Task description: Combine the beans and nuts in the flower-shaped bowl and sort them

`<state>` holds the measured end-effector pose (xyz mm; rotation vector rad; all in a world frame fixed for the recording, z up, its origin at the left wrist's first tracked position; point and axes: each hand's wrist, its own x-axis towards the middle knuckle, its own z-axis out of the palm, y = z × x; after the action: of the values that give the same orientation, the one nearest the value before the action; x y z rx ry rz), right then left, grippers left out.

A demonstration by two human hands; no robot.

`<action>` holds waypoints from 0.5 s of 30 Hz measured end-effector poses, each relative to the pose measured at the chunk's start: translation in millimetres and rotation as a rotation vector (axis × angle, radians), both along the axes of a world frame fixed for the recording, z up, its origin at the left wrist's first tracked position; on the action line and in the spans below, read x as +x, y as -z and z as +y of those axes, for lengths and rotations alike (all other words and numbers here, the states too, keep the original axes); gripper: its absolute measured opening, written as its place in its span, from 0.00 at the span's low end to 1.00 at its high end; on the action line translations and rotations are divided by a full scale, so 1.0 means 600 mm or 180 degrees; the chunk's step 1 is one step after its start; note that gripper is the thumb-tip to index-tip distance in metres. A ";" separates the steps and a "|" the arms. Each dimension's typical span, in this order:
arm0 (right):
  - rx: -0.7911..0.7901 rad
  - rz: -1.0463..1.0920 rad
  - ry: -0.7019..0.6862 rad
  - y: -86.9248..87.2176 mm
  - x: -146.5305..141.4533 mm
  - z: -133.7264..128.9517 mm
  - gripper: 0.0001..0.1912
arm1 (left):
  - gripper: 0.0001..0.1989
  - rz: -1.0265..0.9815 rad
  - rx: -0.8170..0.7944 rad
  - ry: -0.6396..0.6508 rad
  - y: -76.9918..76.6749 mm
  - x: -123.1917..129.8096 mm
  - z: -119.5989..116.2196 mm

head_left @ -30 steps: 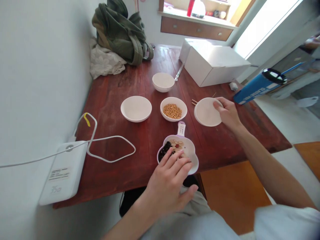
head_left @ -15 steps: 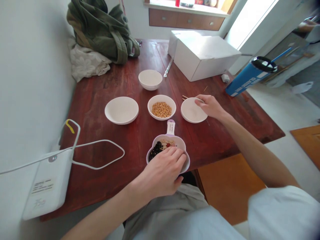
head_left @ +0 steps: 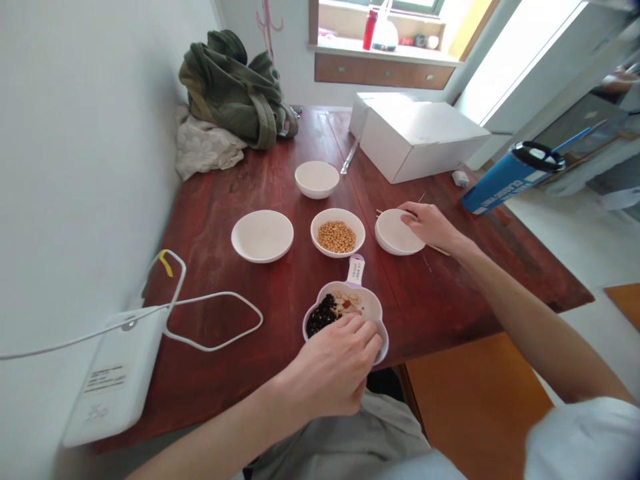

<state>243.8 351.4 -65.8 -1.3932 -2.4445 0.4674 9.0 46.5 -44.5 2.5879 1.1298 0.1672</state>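
My left hand (head_left: 336,363) reaches into the near part of a lavender-rimmed divided dish (head_left: 383,337) with a short labelled handle. Its fingers are curled together, and their tips are hidden. Black beans (head_left: 320,315) and pale peanuts (head_left: 345,301) lie in separate compartments of the dish. My right hand (head_left: 430,223) grips the far right rim of a small white bowl (head_left: 397,230), which stands on the table. Thin wooden sticks (head_left: 440,250) lie behind and beneath that bowl. Left of it, yellow soybeans (head_left: 337,237) fill the bottom of another white bowl (head_left: 320,241).
Two more white bowls stand at the left (head_left: 263,237) and back (head_left: 317,179). A white box (head_left: 420,137), blue tumbler (head_left: 513,177) and white plug (head_left: 460,178) are beyond my right hand. A green bag (head_left: 235,93) sits back left; a cabled power bank (head_left: 115,373) is near left.
The view has tilted up, so things sit lower in the picture. My left hand has shifted slightly off the dish's middle, uncovering more of it. My right hand stays on the bowl's rim.
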 end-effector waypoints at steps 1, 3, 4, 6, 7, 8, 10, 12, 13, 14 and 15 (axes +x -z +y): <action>0.0141 -0.0077 -0.0059 -0.005 -0.003 0.002 0.21 | 0.09 0.0016 0.0033 -0.0010 0.000 -0.003 -0.001; 0.0572 -0.0086 -0.0182 -0.021 -0.015 -0.002 0.21 | 0.09 0.0037 0.0108 0.0011 0.001 -0.007 -0.002; 0.0797 -0.0002 -0.0265 -0.031 -0.026 -0.008 0.20 | 0.10 0.0044 0.0144 0.0043 0.003 -0.008 -0.004; 0.1072 0.0198 -0.0512 -0.050 -0.058 -0.026 0.19 | 0.13 0.0061 0.0201 0.0089 0.006 -0.010 -0.006; 0.1027 0.0152 -0.0722 -0.058 -0.079 -0.036 0.19 | 0.15 0.0074 0.0216 0.0087 0.008 -0.010 -0.008; 0.0941 -0.0020 -0.0955 -0.064 -0.101 -0.045 0.19 | 0.16 0.0085 0.0217 0.0072 0.010 -0.010 -0.010; 0.0742 -0.0471 -0.1293 -0.067 -0.149 -0.054 0.20 | 0.16 0.0106 0.0201 0.0024 0.012 -0.008 -0.013; 0.0511 -0.0824 -0.1344 -0.062 -0.192 -0.051 0.21 | 0.14 0.0120 0.0186 -0.0011 0.013 -0.007 -0.016; 0.0419 -0.0950 -0.1325 -0.058 -0.209 -0.044 0.21 | 0.14 0.0128 0.0183 -0.0016 0.013 -0.006 -0.017; 0.0327 -0.1045 -0.1307 -0.053 -0.224 -0.036 0.21 | 0.14 0.0134 0.0191 -0.0016 0.013 -0.006 -0.018; 0.0221 -0.1092 -0.1278 -0.050 -0.235 -0.028 0.21 | 0.14 0.0139 0.0208 -0.0014 0.012 -0.006 -0.018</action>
<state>102.8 334.7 -36.1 -1.0202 -3.0047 0.2356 5.2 35.7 -52.0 2.6587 1.1638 0.1517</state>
